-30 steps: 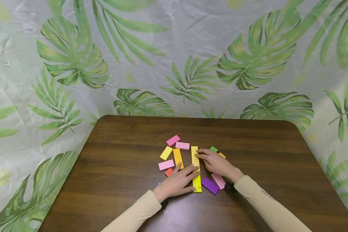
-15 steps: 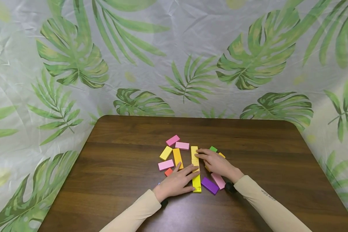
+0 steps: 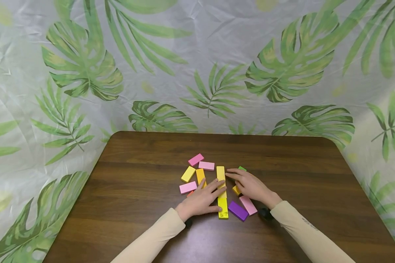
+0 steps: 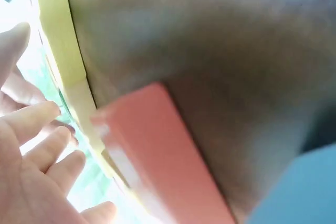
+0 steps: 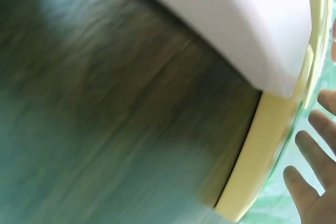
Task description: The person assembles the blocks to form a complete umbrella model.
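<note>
A straight row of yellow blocks (image 3: 220, 172) lies on the brown table, pointing away from me; its nearest block (image 3: 223, 214) is a brighter yellow with dark marks. Over the row's middle my left hand (image 3: 200, 201) spreads its fingers, and the thumb reaches the bright block. My right hand (image 3: 255, 188) hovers just right of the far block, fingers loosely extended and holding nothing. Both wrist views show straight or relaxed fingers beside the yellow row (image 4: 60, 30). A red block (image 4: 163, 156) stands close in the left wrist view, mostly hidden by the left hand in the head view.
Left of the row lie an orange block (image 3: 200, 175), a yellow block (image 3: 188, 174) and several pink blocks (image 3: 188, 187). To its right are a purple block (image 3: 238, 211), a pink block (image 3: 248, 205), an orange block (image 3: 236, 190) and a partly hidden green block (image 3: 242, 168).
My left hand has slid slightly forward along the row. The right hand has drawn back to the right, its fingertips coming off the far yellow block. The blocks look nearly unmoved.
</note>
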Available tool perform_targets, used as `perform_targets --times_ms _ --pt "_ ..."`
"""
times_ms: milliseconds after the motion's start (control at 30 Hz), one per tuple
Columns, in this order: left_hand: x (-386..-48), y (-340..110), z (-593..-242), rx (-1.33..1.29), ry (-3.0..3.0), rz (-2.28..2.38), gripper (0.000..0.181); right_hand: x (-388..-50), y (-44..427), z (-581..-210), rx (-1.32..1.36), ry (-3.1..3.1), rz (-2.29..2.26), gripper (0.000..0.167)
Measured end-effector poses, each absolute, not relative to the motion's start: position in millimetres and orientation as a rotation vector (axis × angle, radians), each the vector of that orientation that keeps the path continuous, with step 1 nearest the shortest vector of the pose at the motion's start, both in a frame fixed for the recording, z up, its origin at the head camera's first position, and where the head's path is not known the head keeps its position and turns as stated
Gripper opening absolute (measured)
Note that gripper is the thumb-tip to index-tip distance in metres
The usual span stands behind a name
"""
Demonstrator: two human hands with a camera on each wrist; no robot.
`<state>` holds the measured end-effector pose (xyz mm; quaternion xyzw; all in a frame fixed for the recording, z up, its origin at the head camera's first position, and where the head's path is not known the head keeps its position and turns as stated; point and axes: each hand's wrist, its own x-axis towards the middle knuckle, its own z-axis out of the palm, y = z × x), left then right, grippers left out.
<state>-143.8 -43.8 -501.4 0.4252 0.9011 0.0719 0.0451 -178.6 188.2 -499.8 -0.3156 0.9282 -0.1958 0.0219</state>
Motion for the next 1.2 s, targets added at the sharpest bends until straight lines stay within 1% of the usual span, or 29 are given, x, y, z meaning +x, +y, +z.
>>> perform_targets --times_ms 200,333,633,1033,1200 --pt "-152.4 -40.9 -499.3 1.240 2.713 0.197 0.080 -176.6 199.2 -501.9 -0.971 2.889 -0.619 0.039" --pt "-154.9 -40.1 -499.6 1.212 2.683 0.206 0.082 -173.9 205.7 -503.1 -0.965 2.894 -0.631 0.038" --pt "-157.1 -39.2 -501.7 1.230 2.681 0.200 0.083 -170.1 221.6 -510.1 -1.010 2.973 -0.661 0.036" --pt "-157.4 -40.1 -502.2 1.237 2.676 0.229 0.084 -166.9 233.0 -514.2 -1.060 3.023 -0.630 0.039" --pt "-157.2 -40.1 -501.8 1.234 2.675 0.237 0.083 -165.6 234.0 -512.7 -1.024 3.022 -0.618 0.038"
